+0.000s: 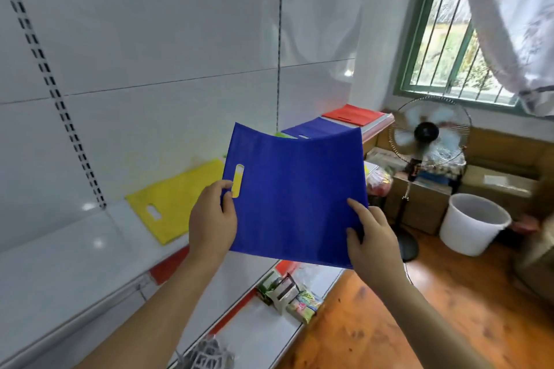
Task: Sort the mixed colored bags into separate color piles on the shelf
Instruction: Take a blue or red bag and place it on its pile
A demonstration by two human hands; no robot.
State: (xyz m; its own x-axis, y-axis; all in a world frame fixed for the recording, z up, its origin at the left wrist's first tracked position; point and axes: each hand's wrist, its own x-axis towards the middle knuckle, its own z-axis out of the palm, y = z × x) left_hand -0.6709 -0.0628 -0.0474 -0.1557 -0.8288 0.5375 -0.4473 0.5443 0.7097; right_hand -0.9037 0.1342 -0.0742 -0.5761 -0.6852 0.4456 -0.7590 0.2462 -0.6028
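I hold a flat blue bag [293,195] in the air above the white shelf [60,263]. My left hand [211,222] pinches its left edge beside the handle slot. My right hand [370,237] grips its lower right corner. A yellow bag [177,201] lies flat on the shelf to the left. Further along the shelf lie a blue bag [314,128] and, at the far end, a red bag [352,114]. A sliver of green [281,135] shows behind the held bag; what else lies under it is hidden.
A lower shelf [263,329] carries small packaged goods [287,293]. A standing fan [428,132] spins at the right, with a white bucket [473,223] and cardboard boxes [419,198] on the wooden floor. A barred window [443,36] is at the top right.
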